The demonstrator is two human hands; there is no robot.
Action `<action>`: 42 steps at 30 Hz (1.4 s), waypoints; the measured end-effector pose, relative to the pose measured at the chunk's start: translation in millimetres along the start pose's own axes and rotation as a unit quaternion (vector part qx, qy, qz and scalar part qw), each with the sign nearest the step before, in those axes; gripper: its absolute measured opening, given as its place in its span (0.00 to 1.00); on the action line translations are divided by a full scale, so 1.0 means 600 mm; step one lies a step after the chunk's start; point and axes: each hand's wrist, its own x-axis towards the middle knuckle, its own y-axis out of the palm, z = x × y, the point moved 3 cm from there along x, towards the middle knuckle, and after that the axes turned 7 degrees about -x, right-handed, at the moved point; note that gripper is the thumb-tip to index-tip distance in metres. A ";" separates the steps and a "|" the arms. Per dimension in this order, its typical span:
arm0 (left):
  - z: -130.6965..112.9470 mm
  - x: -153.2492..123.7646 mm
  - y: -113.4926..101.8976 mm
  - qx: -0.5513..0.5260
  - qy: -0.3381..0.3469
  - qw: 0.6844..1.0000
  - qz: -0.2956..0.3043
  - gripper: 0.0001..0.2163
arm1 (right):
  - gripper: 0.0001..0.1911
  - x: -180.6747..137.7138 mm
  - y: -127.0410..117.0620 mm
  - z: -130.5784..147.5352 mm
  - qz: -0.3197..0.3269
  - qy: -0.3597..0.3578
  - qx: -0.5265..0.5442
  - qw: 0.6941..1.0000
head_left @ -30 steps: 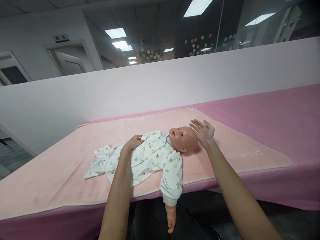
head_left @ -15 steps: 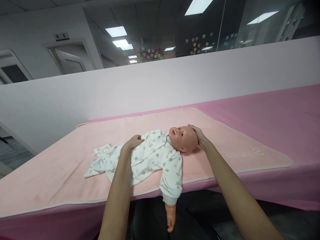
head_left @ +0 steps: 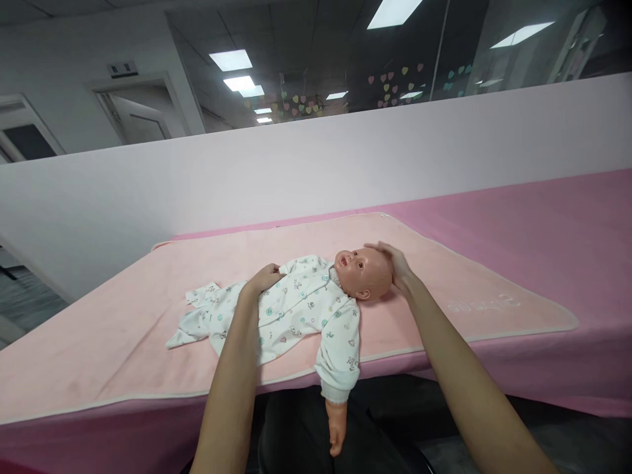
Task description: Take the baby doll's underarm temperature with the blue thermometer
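Note:
A baby doll point(head_left: 296, 313) in a white printed outfit lies on its back on a peach blanket point(head_left: 419, 316). Its head points right and its legs left; the near arm hangs past the table edge. Across the doll's waist rests my left hand point(head_left: 265, 279), fingers loosely laid on the cloth near its far sleeve. My right hand point(head_left: 394, 263) lies on the crown of the doll's head point(head_left: 368, 273), palm against it and fingers stretched over the top. Neither hand lifts the doll.
Under the blanket a pink cloth point(head_left: 557, 237) covers the table and drops over its front edge. A low white partition point(head_left: 316, 164) runs behind, with glass above it. My dark-clothed lap point(head_left: 306, 434) is below the edge.
My right hand has slid slightly up and toward the front of the doll's head, its fingers reaching further over the top. My left hand and the doll stay practically still.

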 end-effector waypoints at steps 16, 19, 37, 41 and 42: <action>0.004 -0.001 0.002 -0.016 0.008 1.000 0.010 0.24 | 0.28 -0.008 -0.001 -0.007 -0.033 0.075 0.002 0.997; 0.004 0.001 0.001 -0.005 0.003 1.000 -0.005 0.22 | 0.24 0.012 -0.034 -0.004 -0.150 0.019 0.016 0.988; -0.001 -0.008 0.001 -0.034 0.008 0.999 -0.002 0.24 | 0.17 -0.009 0.014 -0.009 0.032 0.068 -0.053 0.996; 0.003 -0.007 0.001 -0.037 0.005 0.999 0.003 0.25 | 0.15 0.008 -0.015 -0.002 -0.074 -0.015 -0.014 0.997; 0.004 -0.006 0.001 -0.039 0.003 0.999 0.004 0.25 | 0.15 0.011 -0.023 0.000 -0.106 -0.037 0.000 0.994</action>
